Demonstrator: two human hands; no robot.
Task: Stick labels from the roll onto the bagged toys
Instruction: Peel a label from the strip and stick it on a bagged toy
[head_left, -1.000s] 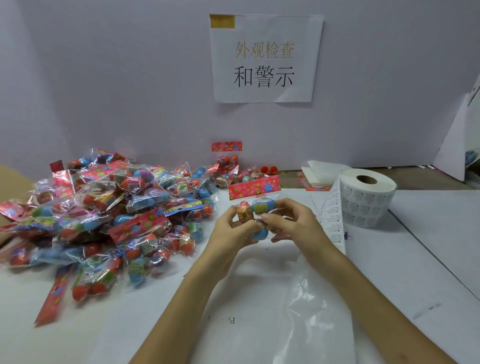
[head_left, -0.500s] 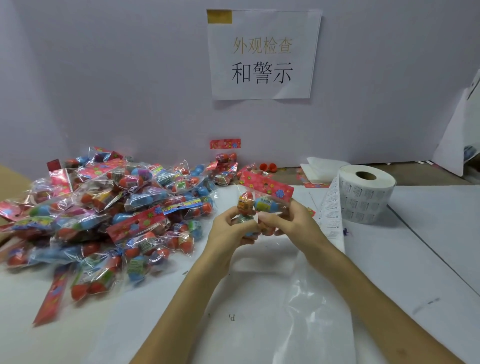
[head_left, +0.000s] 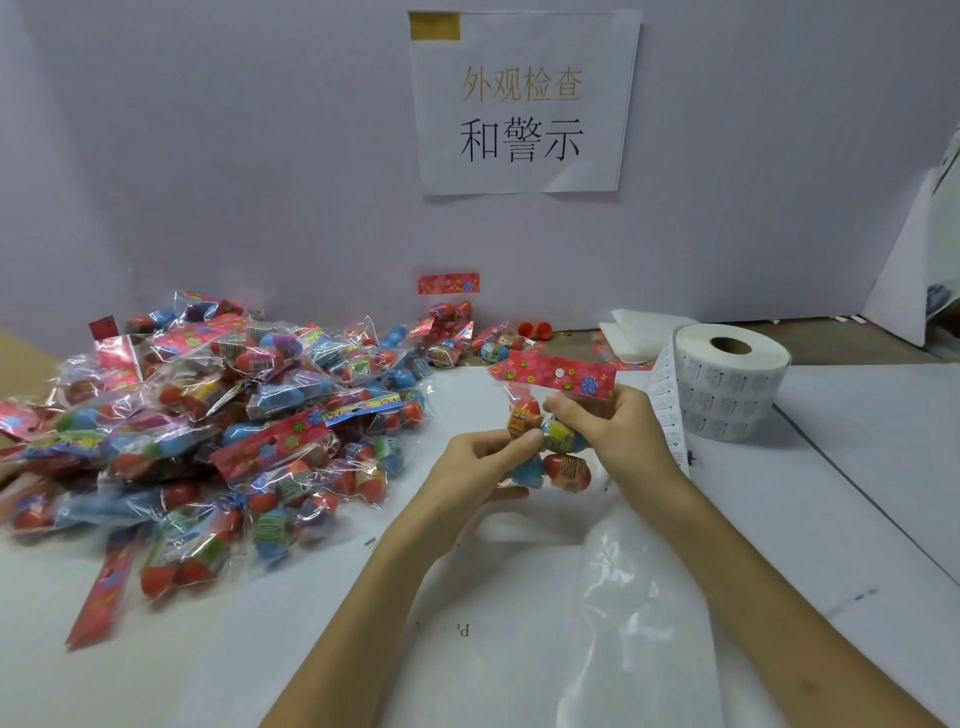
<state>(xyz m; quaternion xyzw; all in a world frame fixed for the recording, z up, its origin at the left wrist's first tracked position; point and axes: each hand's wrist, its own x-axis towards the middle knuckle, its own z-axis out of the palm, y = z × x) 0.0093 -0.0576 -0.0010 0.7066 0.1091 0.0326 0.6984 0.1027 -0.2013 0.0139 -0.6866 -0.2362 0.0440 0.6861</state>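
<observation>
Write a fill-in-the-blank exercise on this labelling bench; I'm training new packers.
1. The left hand and right hand grip one bagged toy whose flowered header card is ____.
2. The label roll stands on the person's ____ side.
3. The pile of bagged toys lies on the person's ____ side.
Missing words: red; right; left.

label roll (head_left: 727, 397): print too small to read | toy pile (head_left: 234, 415): apparently cut off at left
</observation>
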